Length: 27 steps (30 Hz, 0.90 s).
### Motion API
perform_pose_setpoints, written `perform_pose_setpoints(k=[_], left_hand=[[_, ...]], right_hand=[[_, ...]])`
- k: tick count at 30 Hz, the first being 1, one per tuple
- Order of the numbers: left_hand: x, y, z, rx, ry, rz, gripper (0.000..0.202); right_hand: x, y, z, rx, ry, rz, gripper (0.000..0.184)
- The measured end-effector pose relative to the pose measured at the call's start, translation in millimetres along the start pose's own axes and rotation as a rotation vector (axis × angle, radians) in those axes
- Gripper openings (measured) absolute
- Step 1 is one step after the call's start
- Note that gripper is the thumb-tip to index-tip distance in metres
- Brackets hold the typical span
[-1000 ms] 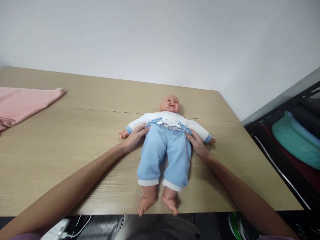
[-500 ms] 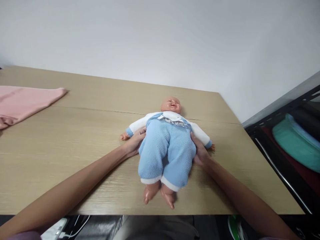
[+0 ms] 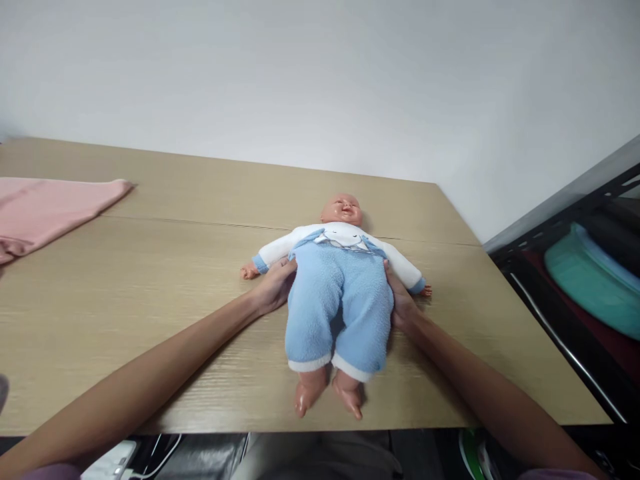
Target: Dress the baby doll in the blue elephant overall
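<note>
A baby doll [image 3: 342, 210] lies on its back on the wooden table, head away from me and bare feet towards the near edge. It wears a white top [image 3: 341, 235] with blue cuffs and an animal-face print, and fuzzy light-blue trousers [image 3: 315, 313] with white hems. At the waist, on the doll's left-hand side in the picture, my left hand [image 3: 277, 285] is closed on the trousers. My right hand [image 3: 400, 300] grips them at the opposite side, its fingers mostly hidden behind the cloth. The doll's arms stretch out sideways beyond both hands.
A pink cloth [image 3: 55, 210] lies at the left of the wooden table [image 3: 175, 267]. A pale wall [image 3: 300, 80] rises behind it. On the right, a black rack [image 3: 545, 327] holds a teal basin [image 3: 593, 287]. A white cable [image 3: 160, 460] hangs below the near edge.
The doll's legs and trousers have shifted slightly to the right and straightened. More of the print on the top shows above the waist. Both hands keep their hold; the left has moved slightly.
</note>
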State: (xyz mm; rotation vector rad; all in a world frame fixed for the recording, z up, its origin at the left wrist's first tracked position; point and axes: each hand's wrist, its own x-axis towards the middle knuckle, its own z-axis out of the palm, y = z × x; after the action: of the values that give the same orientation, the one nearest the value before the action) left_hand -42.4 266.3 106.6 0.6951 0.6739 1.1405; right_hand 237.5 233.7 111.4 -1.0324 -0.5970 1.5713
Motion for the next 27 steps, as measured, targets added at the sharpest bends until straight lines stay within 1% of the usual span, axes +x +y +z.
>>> perform_pose_setpoints(k=[5, 7, 10, 13, 14, 16, 18, 20, 22, 24, 27], left_hand=[[-2, 0, 0.3, 0.07, -0.047, 0.059, 0.052], [-3, 1, 2.2, 0.112, -0.072, 0.07, 0.054], [-3, 4, 2.8, 0.163, -0.109, 0.051, 0.046], [1, 10, -3.9, 0.236, -0.1, 0.026, 0.032], [2, 13, -7.5, 0.298, -0.093, 0.041, 0.026], [3, 22, -15.0, 0.521, -0.102, 0.129, 0.017], [4, 32, -20.9, 0.827, -0.144, 0.258, 0.016], [4, 40, -24.8, 1.08, -0.207, 0.352, 0.021], [5, 44, -28.0, 1.202, -0.269, 0.398, 0.027], [8, 44, -31.6, 1.251, -0.312, 0.417, 0.032], [13, 40, -37.6, 1.269, -0.314, 0.429, 0.041]], right_hand=[[4, -1, -2, -0.05, -0.005, -0.141, 0.061], [5, -1, -1, -0.063, -0.003, -0.165, 0.062], [3, -1, 3, -0.068, -0.021, -0.152, 0.057], [3, -5, 7, -0.073, -0.043, -0.199, 0.042], [4, -9, 5, -0.091, -0.069, -0.227, 0.034], [7, -20, -3, -0.186, -0.157, -0.27, 0.022], [11, -33, -17, -0.402, -0.257, -0.277, 0.016], [14, -46, -30, -0.677, -0.321, -0.284, 0.016], [16, -54, -38, -0.855, -0.361, -0.308, 0.022], [15, -57, -41, -0.845, -0.387, -0.325, 0.03], [12, -55, -37, -0.724, -0.387, -0.294, 0.036]])
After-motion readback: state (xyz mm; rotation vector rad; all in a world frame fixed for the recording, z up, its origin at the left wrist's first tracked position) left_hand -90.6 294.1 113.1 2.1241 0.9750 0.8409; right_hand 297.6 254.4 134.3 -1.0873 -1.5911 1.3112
